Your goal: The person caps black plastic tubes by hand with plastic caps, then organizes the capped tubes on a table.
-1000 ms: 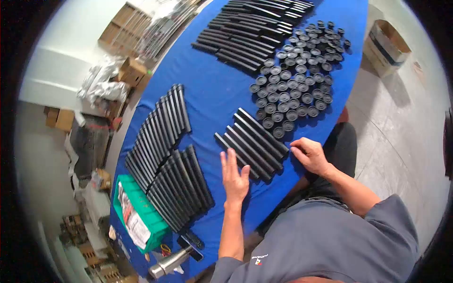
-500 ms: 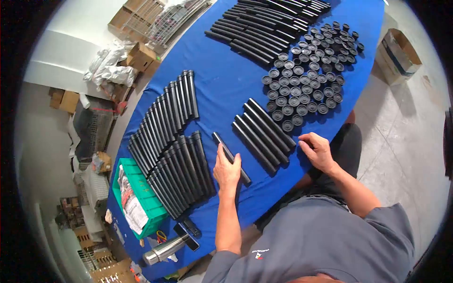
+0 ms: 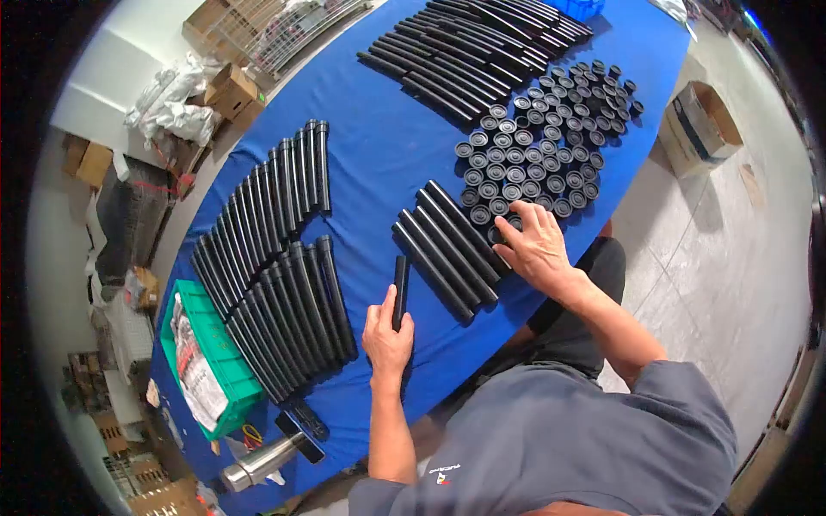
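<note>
My left hand [image 3: 388, 344] is closed around a black tube [image 3: 401, 288], which points up and away from me over the blue cloth. My right hand [image 3: 539, 248] is at the near edge of a spread of round black caps [image 3: 514, 156], its thumb and fingers apart around the nearest ones. Partly under that hand's fingertips, a few caps are hidden. Between my hands lies a short row of black tubes [image 3: 443, 258] side by side. On the left, two rows of tubes with caps on their far ends [image 3: 271, 202] lie fanned out.
More black tubes [image 3: 456, 64] are piled at the far end of the blue-covered table [image 3: 361, 172]. A green crate [image 3: 231, 374] holding papers, a steel flask [image 3: 258, 464] and a phone [image 3: 301, 437] sit at the near left. A cardboard box [image 3: 701, 129] stands on the floor at right.
My right hand has moved from beside the tube row up to the caps. The tube in my left hand has swung more upright, lifted by its near end. The whole view has shifted slightly.
</note>
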A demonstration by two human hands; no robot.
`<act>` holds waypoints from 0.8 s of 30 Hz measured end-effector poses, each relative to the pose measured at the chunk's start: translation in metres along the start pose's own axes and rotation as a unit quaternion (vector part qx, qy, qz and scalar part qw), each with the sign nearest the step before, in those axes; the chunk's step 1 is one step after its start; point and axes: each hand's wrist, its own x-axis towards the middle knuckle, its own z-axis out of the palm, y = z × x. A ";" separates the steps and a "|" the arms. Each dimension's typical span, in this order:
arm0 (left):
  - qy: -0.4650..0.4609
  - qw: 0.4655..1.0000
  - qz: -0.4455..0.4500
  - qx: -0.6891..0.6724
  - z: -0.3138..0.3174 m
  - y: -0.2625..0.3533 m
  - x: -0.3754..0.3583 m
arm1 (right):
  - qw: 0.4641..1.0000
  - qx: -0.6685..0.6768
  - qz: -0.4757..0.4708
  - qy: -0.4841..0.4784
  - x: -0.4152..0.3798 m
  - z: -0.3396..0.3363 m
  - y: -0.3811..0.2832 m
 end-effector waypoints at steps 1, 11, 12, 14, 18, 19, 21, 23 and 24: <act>0.001 1.000 0.001 -0.001 0.000 -0.001 -0.001 | 1.000 -0.002 -0.004 -0.006 0.000 0.005 0.002; 0.021 0.999 0.014 -0.019 0.003 -0.005 -0.002 | 0.998 0.066 0.002 -0.006 0.000 0.014 0.003; 0.021 1.000 0.012 -0.018 0.003 -0.005 -0.002 | 0.996 0.084 -0.005 0.023 0.001 0.005 -0.001; 0.018 1.000 0.008 -0.015 0.002 -0.004 -0.002 | 0.990 0.126 0.006 0.067 -0.002 -0.025 -0.013; 0.014 1.000 0.004 -0.012 0.003 -0.004 -0.001 | 0.990 0.137 0.033 0.022 -0.034 -0.053 -0.010; 0.010 1.000 -0.001 -0.011 0.001 -0.002 -0.001 | 0.992 0.117 0.041 0.001 -0.044 -0.045 -0.005; 0.006 1.000 -0.005 -0.008 0.000 0.000 0.000 | 0.994 0.087 0.042 -0.057 -0.065 -0.016 0.014; 0.005 1.000 -0.003 -0.006 -0.001 0.000 -0.001 | 0.990 0.082 0.069 -0.089 -0.071 -0.005 0.016; 0.006 1.000 -0.004 -0.004 -0.001 0.001 -0.001 | 0.991 0.087 0.060 -0.085 -0.070 -0.005 0.016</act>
